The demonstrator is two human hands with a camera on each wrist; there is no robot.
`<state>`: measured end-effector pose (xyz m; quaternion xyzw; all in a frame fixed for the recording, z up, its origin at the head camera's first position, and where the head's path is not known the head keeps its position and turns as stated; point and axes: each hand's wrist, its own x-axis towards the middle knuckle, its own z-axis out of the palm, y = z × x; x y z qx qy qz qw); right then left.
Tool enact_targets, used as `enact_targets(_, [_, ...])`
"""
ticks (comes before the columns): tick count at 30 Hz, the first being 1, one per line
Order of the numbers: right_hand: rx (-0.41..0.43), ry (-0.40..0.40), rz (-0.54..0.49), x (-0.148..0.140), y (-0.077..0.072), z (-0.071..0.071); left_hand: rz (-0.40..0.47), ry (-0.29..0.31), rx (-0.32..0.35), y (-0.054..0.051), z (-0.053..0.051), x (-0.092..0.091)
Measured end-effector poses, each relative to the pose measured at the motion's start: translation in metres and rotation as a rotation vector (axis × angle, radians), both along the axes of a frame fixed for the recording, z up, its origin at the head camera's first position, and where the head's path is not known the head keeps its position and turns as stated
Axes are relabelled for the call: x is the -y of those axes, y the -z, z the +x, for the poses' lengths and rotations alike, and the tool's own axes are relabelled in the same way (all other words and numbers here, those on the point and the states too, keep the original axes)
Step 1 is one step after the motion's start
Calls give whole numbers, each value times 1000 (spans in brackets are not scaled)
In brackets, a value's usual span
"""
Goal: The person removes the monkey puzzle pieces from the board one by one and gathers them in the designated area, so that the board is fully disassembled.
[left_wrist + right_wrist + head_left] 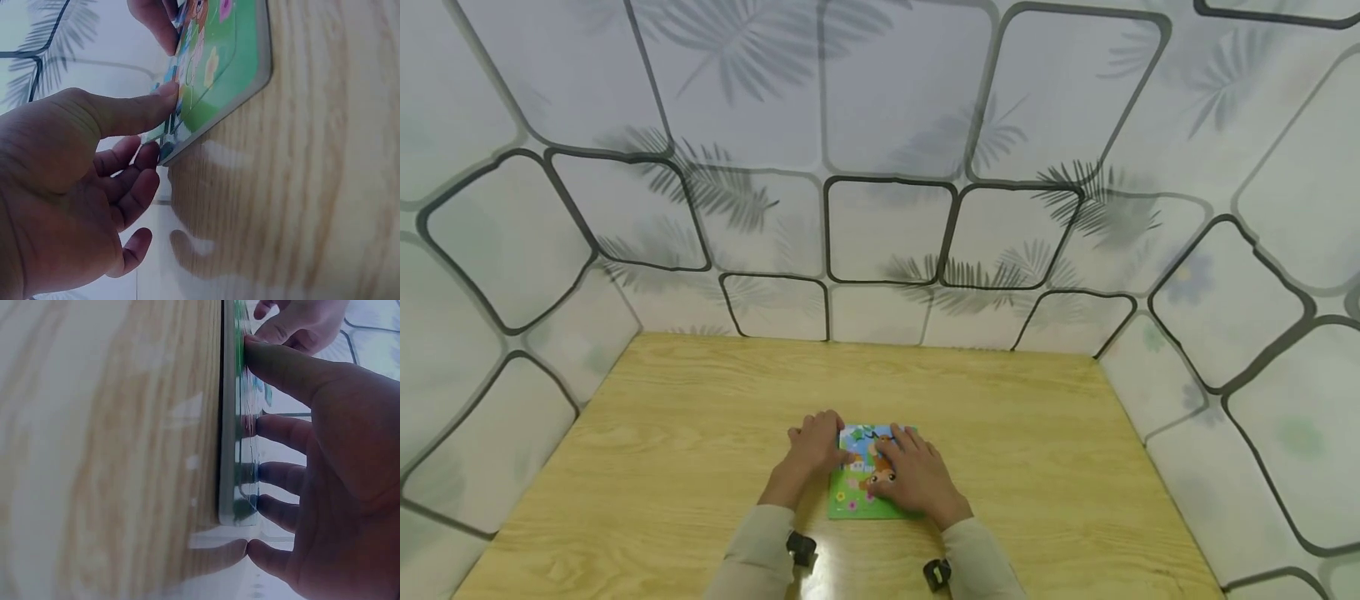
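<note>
A square picture puzzle (850, 492), brightly printed with a cartoon animal, flowers and green grass, lies flat on the table. My left hand (814, 450) is at its left side, the thumb (140, 112) on the printed face and the bent fingers by the edge, as the left wrist view shows. Across the right part of the picture my right hand (917, 473) rests with spread fingers, covering some of the print. In the right wrist view the right thumb and several fingertips touch the top face, while the little finger (269, 556) lies beyond the board's end.
The pale wood table (700, 400) surrounds the puzzle and mirrors the light. Patterned walls (887, 233) with dark outlines and leaf prints rise at the back and both sides. Small black pieces (801, 548) sit by both wrists.
</note>
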<state>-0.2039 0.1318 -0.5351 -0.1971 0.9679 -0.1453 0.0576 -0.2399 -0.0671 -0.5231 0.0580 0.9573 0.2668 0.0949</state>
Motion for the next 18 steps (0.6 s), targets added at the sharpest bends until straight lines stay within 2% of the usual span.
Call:
enact_targets(8, [-5, -10, 19, -1, 0, 0, 180, 23, -31, 7, 2, 8])
enact_targets(13, [-4, -6, 18, -1, 0, 0, 283, -18, -33, 10, 4, 15])
enact_targets(18, [-5, 1, 4, -1, 0, 1, 306, -63, -54, 12, 4, 24])
